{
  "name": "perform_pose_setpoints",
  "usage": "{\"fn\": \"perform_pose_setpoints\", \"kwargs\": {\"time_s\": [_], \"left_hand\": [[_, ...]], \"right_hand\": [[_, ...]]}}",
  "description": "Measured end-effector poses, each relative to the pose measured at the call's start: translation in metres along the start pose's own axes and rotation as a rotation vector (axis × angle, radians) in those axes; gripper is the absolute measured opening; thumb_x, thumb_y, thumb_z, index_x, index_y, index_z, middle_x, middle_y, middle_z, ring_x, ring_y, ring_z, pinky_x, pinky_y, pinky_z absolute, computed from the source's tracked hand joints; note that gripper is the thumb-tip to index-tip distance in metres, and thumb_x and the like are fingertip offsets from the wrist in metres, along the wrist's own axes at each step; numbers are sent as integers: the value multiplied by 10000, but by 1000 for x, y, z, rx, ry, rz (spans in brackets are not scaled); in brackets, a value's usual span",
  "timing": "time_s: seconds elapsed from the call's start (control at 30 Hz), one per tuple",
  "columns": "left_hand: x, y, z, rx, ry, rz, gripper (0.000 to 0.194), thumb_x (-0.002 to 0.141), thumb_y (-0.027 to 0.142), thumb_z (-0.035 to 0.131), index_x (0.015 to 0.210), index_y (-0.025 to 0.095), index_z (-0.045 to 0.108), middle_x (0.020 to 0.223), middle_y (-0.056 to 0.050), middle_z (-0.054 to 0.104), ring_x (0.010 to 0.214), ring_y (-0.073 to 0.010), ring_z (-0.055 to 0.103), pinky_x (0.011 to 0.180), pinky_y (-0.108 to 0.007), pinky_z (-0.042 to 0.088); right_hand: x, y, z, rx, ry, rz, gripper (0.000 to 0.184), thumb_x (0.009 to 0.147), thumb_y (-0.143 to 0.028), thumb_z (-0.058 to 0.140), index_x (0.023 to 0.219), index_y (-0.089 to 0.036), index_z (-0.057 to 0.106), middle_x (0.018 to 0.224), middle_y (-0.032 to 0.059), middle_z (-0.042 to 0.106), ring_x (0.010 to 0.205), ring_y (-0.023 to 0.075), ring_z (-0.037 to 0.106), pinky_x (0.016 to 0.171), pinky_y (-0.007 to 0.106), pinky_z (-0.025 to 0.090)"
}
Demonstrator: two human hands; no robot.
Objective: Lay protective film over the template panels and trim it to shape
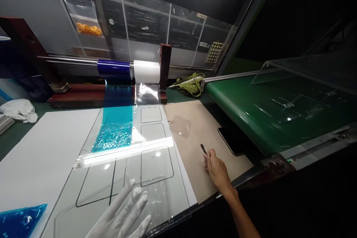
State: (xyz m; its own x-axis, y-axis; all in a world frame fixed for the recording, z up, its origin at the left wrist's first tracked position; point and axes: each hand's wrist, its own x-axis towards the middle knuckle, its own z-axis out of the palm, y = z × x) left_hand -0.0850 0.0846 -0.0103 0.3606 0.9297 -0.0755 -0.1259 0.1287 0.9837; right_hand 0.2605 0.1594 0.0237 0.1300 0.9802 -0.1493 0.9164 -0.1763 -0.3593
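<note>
My left hand (122,214), in a white glove, is at the bottom with its fingers stretched along a clear plastic plate (92,195). The plate is tilted over the marked work surface and seems held by that hand, though its see-through edges are hard to follow. My bare right hand (216,169) is closed around a slim, dark-tipped tool (204,148), whose exact kind I cannot make out. It is above a brown board (192,156). Another small clear plate (180,125) lies farther back on that board. Black rounded outlines (157,165) are drawn on the work surface.
Blue (114,70) and white film rolls (147,71) hang on a rod behind, with a blue strip (115,128) pulled forward. A phone (230,141) lies beside the green conveyor belt (251,115), which carries clear pieces. A white glove (19,110) lies left.
</note>
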Motion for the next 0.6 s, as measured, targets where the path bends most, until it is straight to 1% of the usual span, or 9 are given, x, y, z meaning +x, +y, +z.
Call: {"fn": "perform_pose_setpoints", "kwargs": {"time_s": [0.07,0.17,0.2,0.27,0.33,0.4,0.47,0.53,0.6], "left_hand": [[1,18,17,-184,-67,4,792,639,455,648,1385,414,387,1293,33,562,1323,-355,370,1076,-660,349],[3,25,27,-273,-134,10,918,629,616,612,1449,360,289,1437,0,426,1351,-367,321,1033,-639,398],[4,22,26,-302,-189,29,970,618,671,597,1463,327,268,1445,-26,422,1367,-368,287,1041,-634,383],[8,9,23,-401,-363,87,1053,592,730,591,1476,271,249,1434,-70,443,1393,-372,221,1058,-628,347],[11,-6,22,-531,-477,128,1039,625,705,601,1484,264,217,1441,-77,435,1408,-364,186,1074,-615,320],[11,-13,26,-621,-404,103,940,707,631,589,1488,290,193,1477,-60,382,1415,-351,184,1092,-597,296],[9,-8,34,-628,-229,21,814,798,562,536,1489,309,188,1485,-59,362,1405,-335,238,1107,-576,281],[6,9,43,-496,-43,-100,739,844,523,496,1488,298,210,1430,-93,424,1355,-330,349,1110,-563,283],[0,33,52,-229,115,-148,748,821,499,530,1480,283,252,1347,-118,497,1283,-339,443,1091,-559,320]], "right_hand": [[-23,-5,3,331,-29,-27,420,1002,-401,125,1222,-167,396,752,24,561,661,175,569,653,313,476],[-57,-17,0,928,-189,-133,502,959,-496,361,1375,-226,284,933,42,546,674,136,534,598,273,476],[-68,-22,-1,1045,-255,-172,543,939,-494,430,1401,-255,275,1013,54,539,665,118,528,572,257,467],[-86,-31,-3,1168,-338,-220,541,933,-476,477,1415,-297,310,1113,70,526,595,72,497,496,222,414],[-99,-39,-5,1209,-366,-245,478,955,-468,448,1396,-301,372,1075,62,545,502,26,423,439,196,330],[-106,-45,-6,1211,-378,-234,432,974,-470,407,1365,-286,422,927,21,547,449,5,345,414,184,259],[-111,-49,-9,1189,-402,-213,428,981,-488,377,1342,-270,441,790,-25,491,428,4,301,402,179,224],[-115,-52,-13,1165,-424,-195,447,977,-516,362,1346,-273,424,736,-48,430,433,14,283,399,175,219],[-119,-54,-17,1132,-431,-185,465,968,-533,369,1369,-299,393,735,-51,408,468,31,297,423,174,253]]}}
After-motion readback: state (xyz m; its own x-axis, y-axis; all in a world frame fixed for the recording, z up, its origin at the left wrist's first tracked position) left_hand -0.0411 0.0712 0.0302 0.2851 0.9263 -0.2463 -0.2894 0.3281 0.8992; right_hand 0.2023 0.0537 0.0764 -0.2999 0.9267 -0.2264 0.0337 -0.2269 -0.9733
